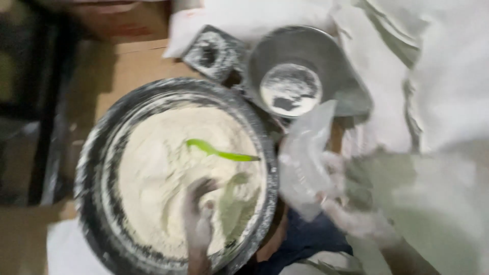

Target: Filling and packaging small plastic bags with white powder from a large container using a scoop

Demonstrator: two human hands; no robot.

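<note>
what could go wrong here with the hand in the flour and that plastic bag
The left hand is coated in flour near the bowl's front rim, so flour may spill over it. The green scraper lies loose on the flour and could sink in or get knocked. The right hand holds a clear plastic bag close to the rim; it might slip.

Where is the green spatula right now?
In the head view, the green spatula lies on the flour in the large dark bowl, left of centre, just above the floured left hand, its handle toward the bowl's right rim.
</note>
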